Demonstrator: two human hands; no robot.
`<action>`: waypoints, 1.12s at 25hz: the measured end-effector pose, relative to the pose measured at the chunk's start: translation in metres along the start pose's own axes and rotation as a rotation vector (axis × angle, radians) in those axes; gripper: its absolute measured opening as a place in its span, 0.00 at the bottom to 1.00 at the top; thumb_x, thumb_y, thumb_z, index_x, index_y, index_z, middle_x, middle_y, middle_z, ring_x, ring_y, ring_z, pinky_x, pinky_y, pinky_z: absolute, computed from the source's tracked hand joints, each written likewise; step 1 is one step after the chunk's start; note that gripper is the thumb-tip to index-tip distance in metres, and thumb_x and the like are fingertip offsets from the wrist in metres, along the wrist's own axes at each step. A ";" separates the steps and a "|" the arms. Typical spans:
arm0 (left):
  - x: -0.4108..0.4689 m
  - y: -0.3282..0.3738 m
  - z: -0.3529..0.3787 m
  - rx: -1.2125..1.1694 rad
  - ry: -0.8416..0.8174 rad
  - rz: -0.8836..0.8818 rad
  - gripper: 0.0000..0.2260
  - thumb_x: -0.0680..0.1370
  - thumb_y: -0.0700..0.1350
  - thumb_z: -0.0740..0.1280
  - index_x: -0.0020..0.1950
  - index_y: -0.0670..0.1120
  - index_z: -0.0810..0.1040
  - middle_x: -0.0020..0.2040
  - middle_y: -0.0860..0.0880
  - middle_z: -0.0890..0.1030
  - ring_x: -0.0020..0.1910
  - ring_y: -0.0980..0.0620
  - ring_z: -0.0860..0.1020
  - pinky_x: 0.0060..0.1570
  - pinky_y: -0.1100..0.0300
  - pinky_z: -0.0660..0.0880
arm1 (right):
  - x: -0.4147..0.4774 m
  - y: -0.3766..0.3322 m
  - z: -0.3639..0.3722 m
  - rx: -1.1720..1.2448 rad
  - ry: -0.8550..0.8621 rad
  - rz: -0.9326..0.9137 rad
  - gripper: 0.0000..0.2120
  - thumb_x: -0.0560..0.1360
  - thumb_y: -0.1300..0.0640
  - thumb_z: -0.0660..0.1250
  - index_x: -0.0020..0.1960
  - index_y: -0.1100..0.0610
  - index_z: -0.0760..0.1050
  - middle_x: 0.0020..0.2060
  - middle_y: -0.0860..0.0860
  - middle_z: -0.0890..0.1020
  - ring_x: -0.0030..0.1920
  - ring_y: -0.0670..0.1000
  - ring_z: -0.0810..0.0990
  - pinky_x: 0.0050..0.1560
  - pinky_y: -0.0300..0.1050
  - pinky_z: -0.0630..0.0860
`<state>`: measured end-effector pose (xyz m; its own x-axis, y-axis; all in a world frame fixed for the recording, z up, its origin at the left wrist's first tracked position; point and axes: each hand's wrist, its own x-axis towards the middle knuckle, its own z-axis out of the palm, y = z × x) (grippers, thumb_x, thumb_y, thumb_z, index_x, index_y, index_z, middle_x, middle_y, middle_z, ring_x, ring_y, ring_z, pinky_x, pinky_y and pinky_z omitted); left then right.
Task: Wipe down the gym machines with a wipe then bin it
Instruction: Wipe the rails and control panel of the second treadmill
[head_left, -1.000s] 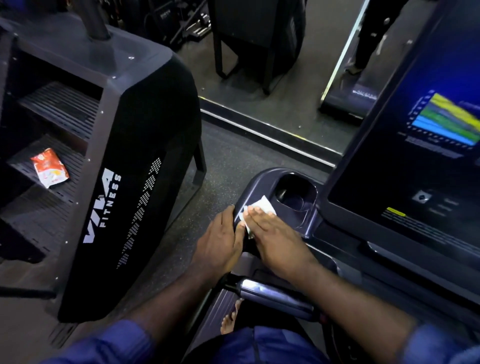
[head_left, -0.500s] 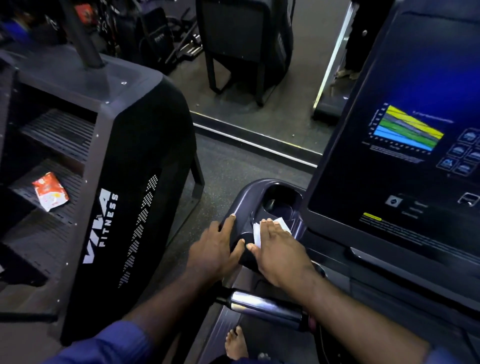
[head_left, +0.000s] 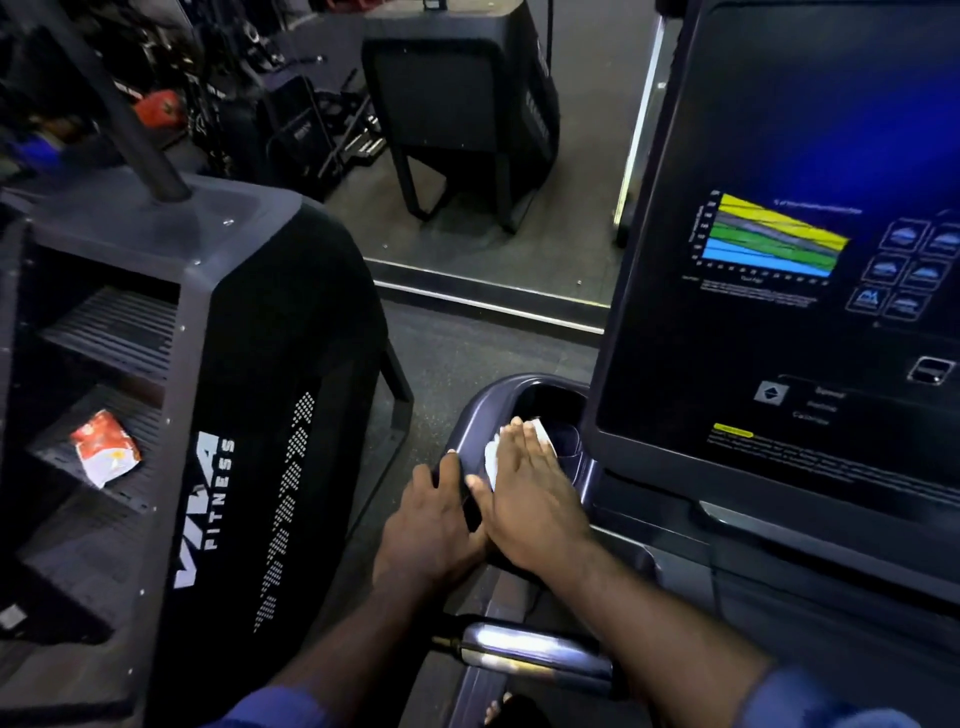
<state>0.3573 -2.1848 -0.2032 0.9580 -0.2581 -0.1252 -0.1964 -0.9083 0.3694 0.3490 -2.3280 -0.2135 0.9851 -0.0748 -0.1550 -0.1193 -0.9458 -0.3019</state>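
A white wipe lies on the dark console tray of a treadmill, at the edge of its cup holder. My right hand lies flat on the wipe with straight fingers and presses it onto the tray; most of the wipe is hidden under the fingers. My left hand rests on the tray's left rim, its fingers curved over the outer edge and its thumb beside the right hand. The lit touchscreen stands just right of both hands.
A black "VIVA FITNESS" stair machine stands close on the left, with a red and white wrapper on one step. A chrome handlebar crosses below my wrists. Past a floor strip, more machines stand at the back.
My right hand has slid the wipe forward along the tray toward the cup holder. The left hand has stayed on the tray's left rim. The view has tilted upward.
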 end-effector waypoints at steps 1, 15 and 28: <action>0.000 0.001 0.000 0.007 -0.010 0.004 0.29 0.78 0.65 0.60 0.74 0.53 0.60 0.59 0.48 0.69 0.60 0.42 0.76 0.50 0.45 0.79 | -0.005 0.005 -0.002 -0.006 -0.020 -0.046 0.45 0.79 0.33 0.36 0.84 0.63 0.48 0.84 0.60 0.49 0.84 0.56 0.43 0.83 0.51 0.40; -0.001 -0.002 -0.002 0.044 -0.043 0.010 0.36 0.77 0.70 0.60 0.78 0.53 0.55 0.64 0.48 0.67 0.65 0.44 0.73 0.55 0.44 0.78 | -0.041 -0.004 -0.072 -0.823 -0.347 -0.152 0.53 0.77 0.24 0.33 0.63 0.61 0.82 0.57 0.63 0.83 0.70 0.63 0.74 0.80 0.65 0.39; 0.006 -0.004 0.000 0.061 -0.086 0.000 0.39 0.71 0.72 0.61 0.76 0.53 0.57 0.61 0.51 0.67 0.63 0.47 0.75 0.54 0.48 0.79 | 0.006 -0.010 -0.043 0.204 -0.062 0.147 0.38 0.71 0.18 0.49 0.58 0.50 0.74 0.55 0.51 0.81 0.58 0.59 0.81 0.52 0.53 0.75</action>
<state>0.3639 -2.1829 -0.2053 0.9371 -0.2829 -0.2046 -0.2112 -0.9260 0.3129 0.3616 -2.3322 -0.1709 0.9466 -0.1816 -0.2664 -0.2896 -0.8423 -0.4546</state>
